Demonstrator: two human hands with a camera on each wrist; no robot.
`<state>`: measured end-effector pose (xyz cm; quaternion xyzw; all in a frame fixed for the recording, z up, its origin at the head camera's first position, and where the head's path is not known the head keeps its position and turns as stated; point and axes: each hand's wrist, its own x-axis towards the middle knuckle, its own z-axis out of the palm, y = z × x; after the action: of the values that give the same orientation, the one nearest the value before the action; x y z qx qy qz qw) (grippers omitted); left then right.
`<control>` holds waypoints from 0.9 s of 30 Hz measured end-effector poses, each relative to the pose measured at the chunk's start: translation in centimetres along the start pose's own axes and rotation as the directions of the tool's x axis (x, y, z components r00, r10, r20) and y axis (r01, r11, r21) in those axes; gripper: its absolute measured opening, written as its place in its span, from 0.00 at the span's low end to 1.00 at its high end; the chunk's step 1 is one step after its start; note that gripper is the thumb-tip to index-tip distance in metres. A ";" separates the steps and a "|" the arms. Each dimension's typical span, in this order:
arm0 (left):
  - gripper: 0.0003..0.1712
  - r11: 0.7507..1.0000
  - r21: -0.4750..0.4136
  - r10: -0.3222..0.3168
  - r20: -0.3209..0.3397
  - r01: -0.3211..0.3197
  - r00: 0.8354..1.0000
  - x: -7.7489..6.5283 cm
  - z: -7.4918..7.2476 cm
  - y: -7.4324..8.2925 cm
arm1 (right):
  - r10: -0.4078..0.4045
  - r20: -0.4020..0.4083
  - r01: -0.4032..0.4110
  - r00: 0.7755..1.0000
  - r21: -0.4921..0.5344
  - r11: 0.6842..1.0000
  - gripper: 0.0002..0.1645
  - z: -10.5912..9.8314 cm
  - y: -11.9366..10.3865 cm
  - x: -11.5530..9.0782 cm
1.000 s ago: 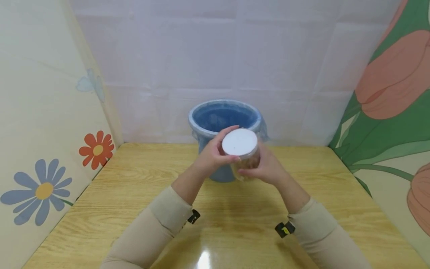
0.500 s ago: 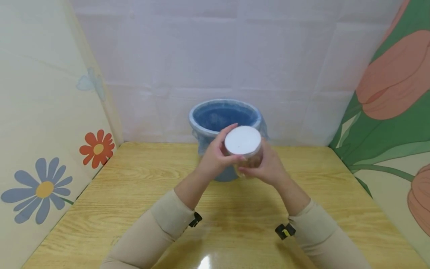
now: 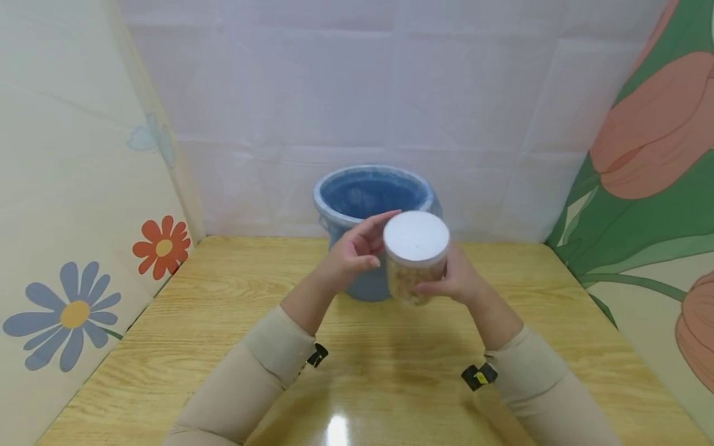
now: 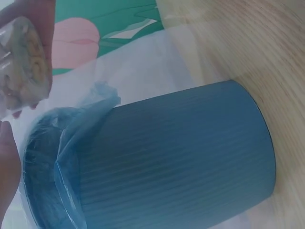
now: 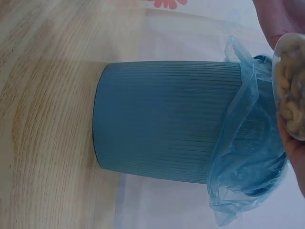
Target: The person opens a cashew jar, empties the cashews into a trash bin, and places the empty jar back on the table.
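A clear jar (image 3: 404, 279) with a white lid (image 3: 416, 236) is held up by my right hand (image 3: 462, 275), its thumb across the front. Curved pale-brown nuts that look like cashews (image 5: 293, 95) show through its base in the right wrist view. My left hand (image 3: 352, 254) is on the jar's left, thumb off the lid and fingers loosely extended; whether a fingertip still touches the rim is hard to tell. Just behind both hands stands a blue ribbed trash can (image 4: 176, 152), upright, lined with a thin blue plastic bag (image 5: 243, 143) folded over its rim.
The wood-grain table (image 3: 223, 347) lies beneath. A white sheet (image 3: 357, 87) hangs behind the trash can. Flower-printed panels flank it, with a red flower (image 3: 163, 248) on the left and pink tulips (image 3: 658, 124) on the right.
My left hand has let go of the lid and drawn back leftward. The jar has moved a little right in my right hand, and more of its side shows. The trash can has stayed put.
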<state>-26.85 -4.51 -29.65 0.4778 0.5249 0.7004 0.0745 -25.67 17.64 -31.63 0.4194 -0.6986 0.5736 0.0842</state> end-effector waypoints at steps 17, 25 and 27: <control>0.60 0.999 -0.039 0.030 0.240 -0.022 0.970 0.5 -0.4 0.4 | -0.076 0.321 0.011 0.944 0.200 0.980 0.52 0.6 -1.1 0.6; 0.64 1.000 -0.004 0.010 0.243 -0.010 0.970 0.3 0.0 0.6 | -0.043 0.349 -0.031 0.936 0.203 0.979 0.53 0.8 -0.9 0.5; 0.64 1.000 -0.008 0.011 0.230 -0.009 0.973 0.3 0.1 0.6 | -0.027 0.334 -0.035 0.942 0.179 0.983 0.54 0.9 -0.9 0.5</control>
<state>-26.68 -4.52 -28.95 0.5583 0.5078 0.6426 0.1329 -25.06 16.67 -30.97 0.5153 -0.6482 0.5556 -0.0754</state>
